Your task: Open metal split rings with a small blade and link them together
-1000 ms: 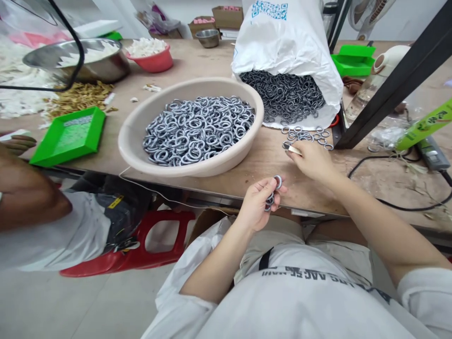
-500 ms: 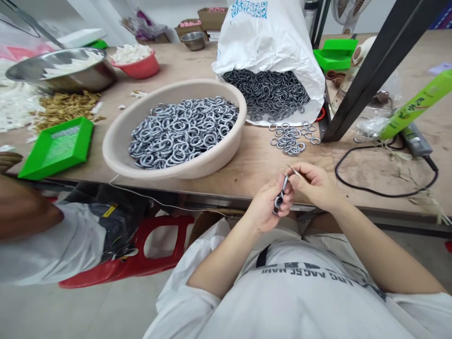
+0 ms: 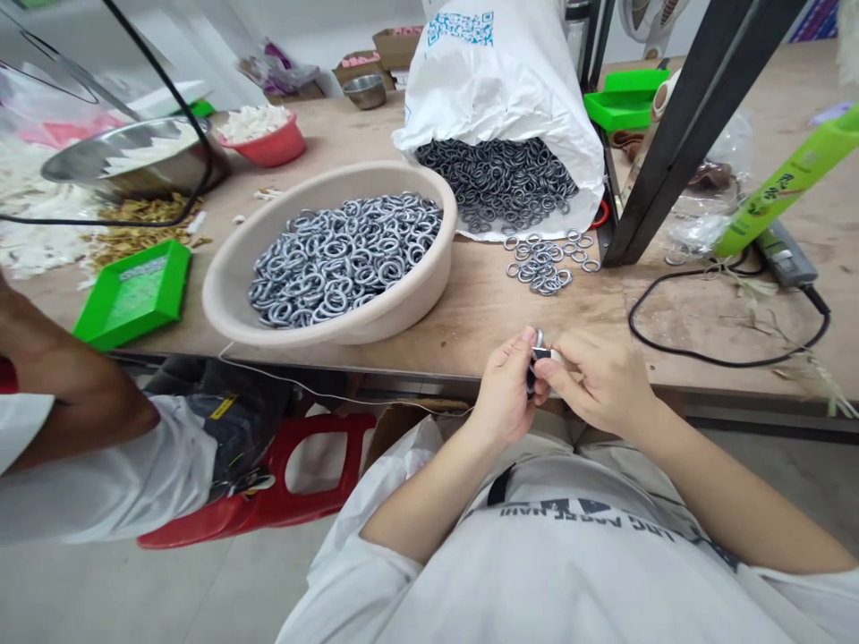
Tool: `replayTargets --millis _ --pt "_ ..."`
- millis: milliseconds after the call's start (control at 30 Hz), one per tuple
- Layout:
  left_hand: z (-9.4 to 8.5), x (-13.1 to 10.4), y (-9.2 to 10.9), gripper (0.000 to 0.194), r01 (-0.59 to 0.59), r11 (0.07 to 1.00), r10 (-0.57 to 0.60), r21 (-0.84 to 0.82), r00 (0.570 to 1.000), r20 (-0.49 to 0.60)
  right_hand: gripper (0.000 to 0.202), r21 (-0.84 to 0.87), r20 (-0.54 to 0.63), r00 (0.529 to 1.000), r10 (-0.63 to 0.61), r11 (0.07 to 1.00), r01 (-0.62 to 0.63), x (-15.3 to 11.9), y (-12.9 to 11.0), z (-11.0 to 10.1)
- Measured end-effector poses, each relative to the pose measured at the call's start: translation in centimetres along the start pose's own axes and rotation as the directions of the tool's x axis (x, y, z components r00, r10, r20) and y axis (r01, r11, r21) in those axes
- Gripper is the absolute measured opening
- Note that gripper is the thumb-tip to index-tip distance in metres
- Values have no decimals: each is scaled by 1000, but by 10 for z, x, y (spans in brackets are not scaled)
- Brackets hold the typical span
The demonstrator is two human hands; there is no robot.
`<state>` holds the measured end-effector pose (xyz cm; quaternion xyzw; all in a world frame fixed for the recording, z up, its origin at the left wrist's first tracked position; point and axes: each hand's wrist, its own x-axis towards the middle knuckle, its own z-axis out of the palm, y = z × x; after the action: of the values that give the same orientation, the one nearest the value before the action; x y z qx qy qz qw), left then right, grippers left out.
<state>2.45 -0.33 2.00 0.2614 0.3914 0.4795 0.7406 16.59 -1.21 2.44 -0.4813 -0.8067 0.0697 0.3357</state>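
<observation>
My left hand (image 3: 505, 394) is closed round a few grey rings, and one ring (image 3: 540, 337) sticks up above its thumb. My right hand (image 3: 608, 380) is closed too, pressed close against the left one over the table's front edge. Between the two hands shows a small thin tool (image 3: 542, 353), dark and shiny, in the fingers of my right hand; most of it is hidden. Loose grey rings (image 3: 540, 273) lie on the table beyond my hands. A beige basin (image 3: 221, 300) full of similar rings stands to the left.
A white sack (image 3: 497, 98) lies open, spilling more rings. To its right rises a dark metal post (image 3: 644, 197), with a black cable (image 3: 704, 362) nearby. A green tray (image 3: 178, 286) lies left of the basin. A co-worker's arm (image 3: 80, 394) is at far left, beside a red stool (image 3: 322, 510).
My right hand has turned and moved in against the left, covering the tool whose thin tip showed before. The left hand has dropped slightly. A co-worker's arm has shifted; a black loop entered upper left.
</observation>
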Motion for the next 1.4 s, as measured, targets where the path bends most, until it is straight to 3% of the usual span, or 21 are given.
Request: replayTargets --millis 233,333,400,467,667,800,900,1000,1067,1133,1200,1267,1400 --pt "-1 -1 -2 46 -26 1000 26 13 1000 5 38 3 41 999 9 1000 -9 1 -1 -1" --pt "-4 -6 -3 48 -36 998 29 56 993 115 45 19 44 981 187 982 -188 9 20 0" --pt "-7 -8 -3 48 -20 997 5 75 980 197 50 -19 20 943 331 943 -331 20 40 2" --pt "-13 -8 -2 47 -9 998 -5 67 979 204 49 -92 35 925 379 923 -375 36 59 6" --pt "-35 4 7 35 -5 996 -6 86 993 119 43 -383 81 941 329 882 -276 86 79 32" --pt "-49 9 15 34 9 998 -12 59 999 47 30 -445 171 946 275 878 -175 103 82 45" --pt "-55 14 20 34 -1 1000 1 -20 1000 13 21 -301 130 960 247 933 -199 105 81 43" --pt "-54 21 20 37 -76 997 76 -15 997 -5 26 162 96 951 294 938 -307 92 65 35" --pt "-49 25 15 38 -144 988 144 64 990 -3 28 519 134 928 347 773 -364 76 46 32" --pt "-43 27 8 39 -192 971 191 142 981 19 29 709 166 901 401 587 -392 57 24 33" --pt "-36 27 0 41 -217 959 213 183 976 43 31 779 159 868 470 480 -403 40 7 37" --pt "-31 25 -6 43 -226 955 222 194 974 44 32 794 132 849 512 458 -399 28 -2 40" --pt "-22 16 -9 42 -191 966 187 174 982 41 31 728 51 898 437 599 -333 19 -1 37"
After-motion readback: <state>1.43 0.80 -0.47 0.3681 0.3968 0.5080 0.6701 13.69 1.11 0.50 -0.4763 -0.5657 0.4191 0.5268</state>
